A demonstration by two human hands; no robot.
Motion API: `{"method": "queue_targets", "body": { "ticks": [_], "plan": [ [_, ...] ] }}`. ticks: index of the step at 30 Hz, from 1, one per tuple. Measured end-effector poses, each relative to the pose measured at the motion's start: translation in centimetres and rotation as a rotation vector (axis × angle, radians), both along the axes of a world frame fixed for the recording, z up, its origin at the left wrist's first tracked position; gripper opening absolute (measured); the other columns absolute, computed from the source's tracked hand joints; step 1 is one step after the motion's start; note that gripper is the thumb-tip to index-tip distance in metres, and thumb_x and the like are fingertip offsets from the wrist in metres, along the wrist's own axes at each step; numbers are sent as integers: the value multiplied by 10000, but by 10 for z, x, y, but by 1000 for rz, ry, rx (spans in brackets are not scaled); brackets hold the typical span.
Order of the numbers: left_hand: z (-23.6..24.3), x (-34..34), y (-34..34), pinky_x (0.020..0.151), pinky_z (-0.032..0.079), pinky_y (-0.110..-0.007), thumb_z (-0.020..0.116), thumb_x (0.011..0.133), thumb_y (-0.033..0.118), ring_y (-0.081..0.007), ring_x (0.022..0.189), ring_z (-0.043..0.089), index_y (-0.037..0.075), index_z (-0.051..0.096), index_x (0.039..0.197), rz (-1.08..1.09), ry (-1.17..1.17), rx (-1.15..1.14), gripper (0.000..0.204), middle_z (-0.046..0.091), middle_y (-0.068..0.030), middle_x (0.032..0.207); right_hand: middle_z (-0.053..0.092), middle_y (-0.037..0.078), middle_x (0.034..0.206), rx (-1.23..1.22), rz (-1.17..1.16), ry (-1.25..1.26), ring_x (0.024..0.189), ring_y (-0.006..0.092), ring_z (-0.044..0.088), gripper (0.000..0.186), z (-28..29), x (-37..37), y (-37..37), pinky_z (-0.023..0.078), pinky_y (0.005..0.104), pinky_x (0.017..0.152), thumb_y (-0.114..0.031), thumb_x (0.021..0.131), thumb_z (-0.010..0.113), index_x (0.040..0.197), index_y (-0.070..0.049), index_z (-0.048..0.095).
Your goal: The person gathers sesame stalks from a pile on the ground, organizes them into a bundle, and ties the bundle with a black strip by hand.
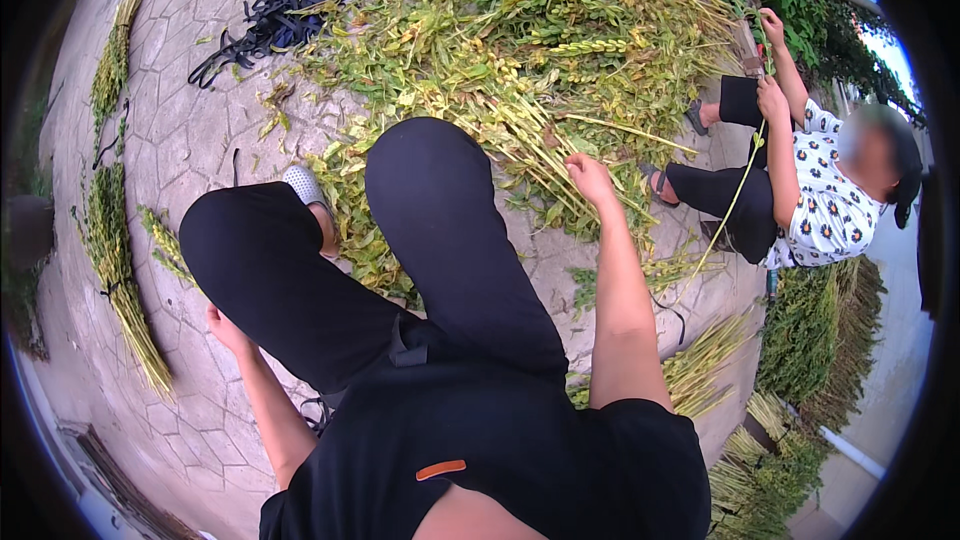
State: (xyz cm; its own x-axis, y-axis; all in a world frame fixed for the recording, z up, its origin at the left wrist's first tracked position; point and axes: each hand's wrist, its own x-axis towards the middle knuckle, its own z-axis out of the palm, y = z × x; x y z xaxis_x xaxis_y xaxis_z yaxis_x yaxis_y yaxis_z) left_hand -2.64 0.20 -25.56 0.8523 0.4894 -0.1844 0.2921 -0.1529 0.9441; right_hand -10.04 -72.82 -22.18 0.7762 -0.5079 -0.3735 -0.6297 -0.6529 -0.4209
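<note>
My right hand (590, 178) is over a loose layer of cut, podded plant stalks (530, 135) that look like sesame. Its fingers are curled together at the stalk ends; what they pinch, if anything, is too small to make out. Low beside my left knee is my left hand (230, 332), its fingers partly hidden by the trouser leg. A leafy stalk tip (163, 243) sticks out past that knee, close to the hand. Yellow-green leaves and stalks (450, 50) spread thickly over the paving in front of my knees.
Dark straps (285, 10) lie heaped at the far left. Tied bundles (110, 230) line the left side. On the right a seated co-worker (820, 180) holds up a long stalk (742, 185). More bundles (800, 330) stand behind that person, and stalks (705, 370) lie near my right elbow.
</note>
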Motion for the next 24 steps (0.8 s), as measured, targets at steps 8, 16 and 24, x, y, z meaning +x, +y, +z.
{"method": "queue_targets", "body": {
  "ticks": [8,16,24],
  "plan": [
    [263,182,-140,909,501,-332,469,1010,157,-213,1085,617,10,548,1208,-237,-496,-67,259,638,-124,1147,633,149,1163,-194,143,236,1087,326,599,285,-115,20,41,494,431,900,-162,873,590,1139,-63,608],
    [297,224,-335,788,522,-273,493,995,150,-173,931,663,9,600,1128,-648,-552,-233,222,674,-103,1021,605,101,1153,-462,-5,328,1056,311,614,599,-140,13,61,411,475,911,-191,847,649,1387,-252,398],
    [253,228,-357,742,491,-238,472,994,166,-104,831,637,49,599,1118,-806,-271,-339,213,664,-41,945,653,171,952,-110,133,-164,855,343,644,327,-57,-3,37,504,437,766,-229,909,576,1204,-87,574]
  ]
}}
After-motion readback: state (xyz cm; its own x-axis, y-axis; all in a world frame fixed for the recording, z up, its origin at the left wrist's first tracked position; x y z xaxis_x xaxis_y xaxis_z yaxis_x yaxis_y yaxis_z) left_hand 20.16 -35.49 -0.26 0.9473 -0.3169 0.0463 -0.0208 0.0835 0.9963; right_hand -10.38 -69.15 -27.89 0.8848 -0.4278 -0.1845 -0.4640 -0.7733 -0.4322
